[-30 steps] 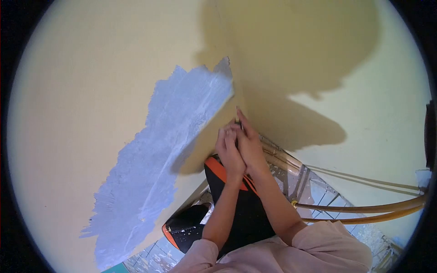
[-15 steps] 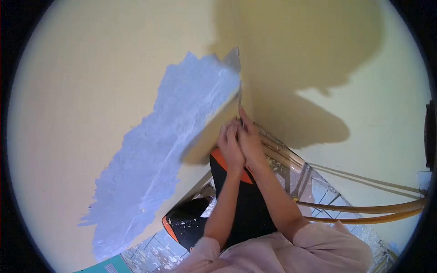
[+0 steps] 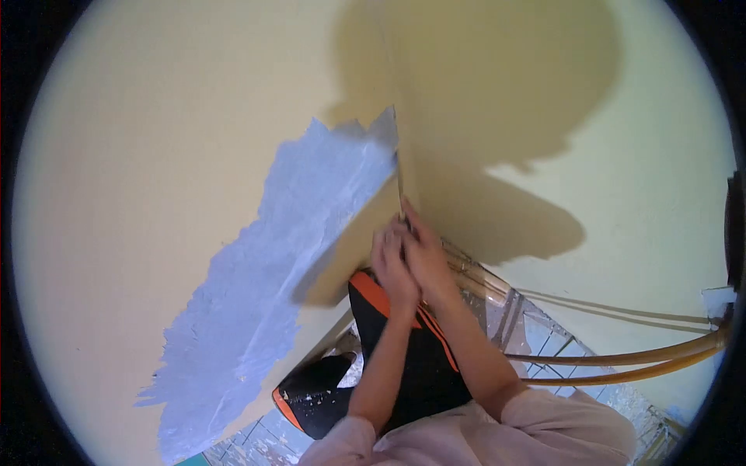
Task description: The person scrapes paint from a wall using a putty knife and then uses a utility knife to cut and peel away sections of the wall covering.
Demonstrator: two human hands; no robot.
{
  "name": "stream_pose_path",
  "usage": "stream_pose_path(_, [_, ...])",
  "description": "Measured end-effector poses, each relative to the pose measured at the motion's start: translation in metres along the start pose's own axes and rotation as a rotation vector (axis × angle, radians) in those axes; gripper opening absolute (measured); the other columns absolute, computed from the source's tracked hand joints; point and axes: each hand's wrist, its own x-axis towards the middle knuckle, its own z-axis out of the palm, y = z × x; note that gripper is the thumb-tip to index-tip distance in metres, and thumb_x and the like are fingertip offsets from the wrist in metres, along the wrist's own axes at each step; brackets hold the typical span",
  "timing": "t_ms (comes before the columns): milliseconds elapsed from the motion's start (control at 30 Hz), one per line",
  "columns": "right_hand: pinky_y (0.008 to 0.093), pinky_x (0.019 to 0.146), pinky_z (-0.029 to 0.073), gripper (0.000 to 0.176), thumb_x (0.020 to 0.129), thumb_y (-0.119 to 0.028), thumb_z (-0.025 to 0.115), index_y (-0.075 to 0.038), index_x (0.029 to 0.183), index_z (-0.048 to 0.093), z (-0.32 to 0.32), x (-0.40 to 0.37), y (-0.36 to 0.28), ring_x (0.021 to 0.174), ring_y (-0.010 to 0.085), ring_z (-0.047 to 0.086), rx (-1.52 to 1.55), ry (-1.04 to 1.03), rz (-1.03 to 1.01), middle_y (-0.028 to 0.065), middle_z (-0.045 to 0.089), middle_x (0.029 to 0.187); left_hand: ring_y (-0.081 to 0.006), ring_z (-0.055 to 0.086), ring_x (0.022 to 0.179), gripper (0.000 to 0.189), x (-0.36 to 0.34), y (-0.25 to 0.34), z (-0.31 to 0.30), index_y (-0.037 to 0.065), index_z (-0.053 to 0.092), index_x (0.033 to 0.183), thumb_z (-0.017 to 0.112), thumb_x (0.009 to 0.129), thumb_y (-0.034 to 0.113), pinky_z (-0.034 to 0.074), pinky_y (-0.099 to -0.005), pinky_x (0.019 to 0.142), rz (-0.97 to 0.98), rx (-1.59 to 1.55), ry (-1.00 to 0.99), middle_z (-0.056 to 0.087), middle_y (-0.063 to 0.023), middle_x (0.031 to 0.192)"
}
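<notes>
My right hand (image 3: 427,253) is wrapped round the handle of a scraper (image 3: 399,185), its index finger stretched along the tool. My left hand (image 3: 394,262) closes over the same grip from the left, pressed against the right. The thin blade shows nearly edge-on and points up along the wall corner, its tip at the right edge of a bare blue-grey patch (image 3: 264,256). Cream paint with a ragged edge surrounds that patch on the left wall (image 3: 140,179). The handle is mostly hidden by my fingers.
Below my hands are black-and-orange trousers (image 3: 416,365) on my legs. Paint flakes litter the tiled floor (image 3: 268,439). Light-brown pipes (image 3: 486,287) run along the base of the right wall (image 3: 653,233), and curved wooden bars (image 3: 622,361) stand at the right.
The view has tilted slightly, so the patch's top sits lower in it. Against the wall, the blade tip is a little higher along the corner. Both hands keep their grip.
</notes>
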Motion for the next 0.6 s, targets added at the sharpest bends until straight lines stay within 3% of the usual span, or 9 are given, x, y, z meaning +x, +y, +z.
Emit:
stream_pose_path(33, [0.0287,0.089,0.042,0.048,0.090,-0.006,0.044,-0.006,0.137,0.037,-0.001,0.009,-0.009,0.101,0.0184,0.054,0.169,0.025,0.123,0.0161,0.055,0.120,-0.0180,0.053,0.092,0.025,0.014,-0.004,-0.001,-0.004,0.054,0.094,0.041,0.087,0.016,0.040,-0.0274,0.083,-0.001,0.113,-0.080,0.058,-0.0107,0.099])
stream_pose_path(100, [0.0283,0.087,0.042,0.048,0.090,-0.006,0.044,-0.006,0.137,0.037,-0.006,0.017,-0.012,0.098,0.0175,0.055,0.333,0.054,0.221,0.0163,0.057,0.117,-0.0176,0.053,0.091,0.024,0.007,0.000,0.007,-0.004,0.054,0.092,0.041,0.087,0.016,0.040,-0.0273,0.083,0.089,0.119,-0.051,0.058,-0.0101,0.096])
stream_pose_path(167, [0.0278,0.080,0.044,0.048,0.090,-0.006,0.044,-0.008,0.137,0.038,-0.013,0.002,-0.011,0.087,0.0161,0.055,0.002,0.018,-0.083,0.0169,0.060,0.106,-0.0183,0.052,0.087,0.022,-0.011,0.011,0.013,-0.003,0.054,0.089,0.042,0.086,0.015,0.039,-0.0278,0.082,0.235,0.090,0.028,0.057,-0.0103,0.091])
stream_pose_path(200, [0.0278,0.080,0.044,0.048,0.090,-0.006,0.044,-0.008,0.137,0.038,-0.015,0.012,-0.017,0.087,0.0161,0.055,-0.001,0.022,-0.091,0.0168,0.060,0.106,-0.0183,0.052,0.087,0.022,0.000,0.009,0.016,-0.003,0.054,0.089,0.042,0.086,0.015,0.039,-0.0278,0.082,0.241,0.083,0.025,0.057,-0.0103,0.091])
stream_pose_path(267, [0.0267,0.084,0.043,0.048,0.090,-0.006,0.044,-0.008,0.137,0.038,-0.014,0.019,-0.026,0.093,0.0161,0.055,0.153,-0.001,0.185,0.0187,0.059,0.111,-0.0201,0.053,0.094,0.022,0.016,-0.004,0.011,-0.003,0.053,0.089,0.041,0.086,0.014,0.039,-0.0285,0.087,0.055,0.119,-0.061,0.058,-0.0118,0.097])
stream_pose_path(333, [0.0261,0.086,0.042,0.047,0.090,-0.007,0.044,-0.007,0.137,0.038,-0.013,0.017,-0.024,0.097,0.0161,0.054,0.235,-0.003,0.183,0.0175,0.056,0.118,-0.0191,0.053,0.092,0.022,0.013,-0.008,0.013,-0.003,0.053,0.090,0.040,0.087,0.015,0.039,-0.0290,0.085,0.034,0.033,-0.072,0.057,-0.0100,0.094])
stream_pose_path(433, [0.0260,0.089,0.041,0.046,0.091,-0.007,0.044,-0.008,0.137,0.039,-0.007,0.002,-0.020,0.103,0.0163,0.052,0.263,-0.007,0.091,0.0165,0.053,0.124,-0.0159,0.051,0.085,0.022,-0.004,0.000,0.008,-0.003,0.053,0.088,0.042,0.088,0.016,0.039,-0.0275,0.079,0.181,-0.003,0.033,0.054,-0.0060,0.085])
stream_pose_path(533, [0.0257,0.095,0.037,0.050,0.091,-0.006,0.045,-0.008,0.139,0.034,-0.004,0.001,-0.014,0.109,0.0157,0.048,0.182,-0.011,0.176,0.0126,0.050,0.126,-0.0158,0.051,0.087,0.023,-0.006,0.000,0.001,-0.002,0.054,0.088,0.040,0.087,0.017,0.039,-0.0268,0.081,0.051,0.038,0.034,0.054,-0.0065,0.087])
stream_pose_path(600, [0.0259,0.096,0.035,0.045,0.092,-0.007,0.042,-0.008,0.137,0.039,-0.005,0.006,-0.027,0.118,0.0167,0.045,0.470,-0.006,0.311,0.0173,0.048,0.130,-0.0164,0.051,0.089,0.024,0.005,0.006,0.000,-0.002,0.054,0.089,0.040,0.088,0.017,0.039,-0.0271,0.084,0.057,0.088,-0.085,0.054,-0.0078,0.089])
